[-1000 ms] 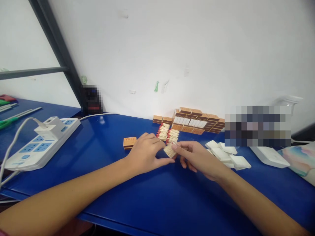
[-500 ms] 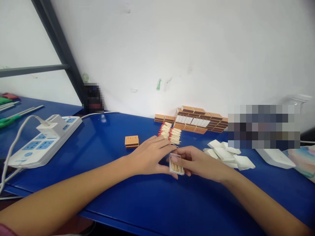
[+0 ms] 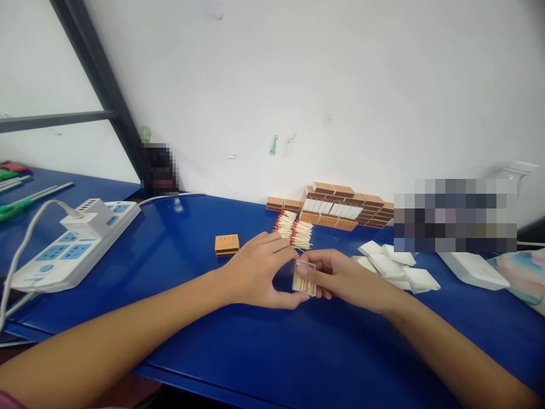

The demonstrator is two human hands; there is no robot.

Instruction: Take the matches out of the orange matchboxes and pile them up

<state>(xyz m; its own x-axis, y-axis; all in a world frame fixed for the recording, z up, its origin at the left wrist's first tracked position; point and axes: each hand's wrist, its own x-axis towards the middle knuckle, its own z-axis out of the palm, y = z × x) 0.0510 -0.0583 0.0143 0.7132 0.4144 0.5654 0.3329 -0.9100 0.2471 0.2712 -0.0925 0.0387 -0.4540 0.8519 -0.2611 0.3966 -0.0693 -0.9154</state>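
Observation:
A small white matchbox tray (image 3: 305, 288) filled with matchsticks is tilted toward me above the tabletop. My right hand (image 3: 340, 278) grips it from the right, with the thumb lying over the matches. My left hand (image 3: 259, 270) curves round from the left, its thumb tip on the tray's lower edge and its fingers near the top. Just beyond lie loose red-tipped matches (image 3: 293, 230) in two bunches. A closed matchbox (image 3: 227, 244) sits left of my left hand. White trays (image 3: 389, 267) are heaped right of my right hand.
Stacked matchboxes (image 3: 340, 207) stand along the wall at the back of the blue table (image 3: 272, 352). A white power strip (image 3: 80, 247) with a plugged-in adapter and cables is at left. Green-handled scissors (image 3: 15, 210) lie farther left. A blurred patch covers things at right.
My left thumb has moved up to the tray's lower edge. The tray has tilted a little more upright and shifted slightly upward in my right hand.

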